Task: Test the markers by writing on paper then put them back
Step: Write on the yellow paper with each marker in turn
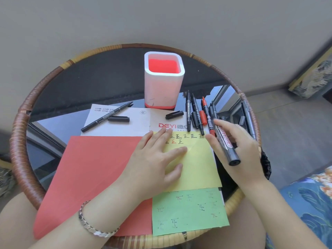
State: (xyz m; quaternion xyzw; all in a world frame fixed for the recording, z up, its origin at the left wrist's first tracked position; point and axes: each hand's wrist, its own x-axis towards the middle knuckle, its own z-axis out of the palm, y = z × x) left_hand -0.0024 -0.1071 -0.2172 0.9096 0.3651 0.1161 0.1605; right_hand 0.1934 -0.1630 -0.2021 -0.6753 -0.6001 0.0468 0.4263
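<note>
My right hand grips a thick black whiteboard marker with red lettering, its end pointing toward me, above the right edge of a yellow paper. My left hand lies flat, fingers spread, on that yellow paper, which bears rows of written characters. Several thin black and red markers lie in a cluster beyond my right hand. An uncapped black pen and two loose caps lie on a white sheet. The white and red holder stands at the back, with no markers visible inside.
A red paper and a marked green paper lie near me on the round glass table with a wicker rim. One grey pen rests near the right rim. A blue floral cushion sits to my right.
</note>
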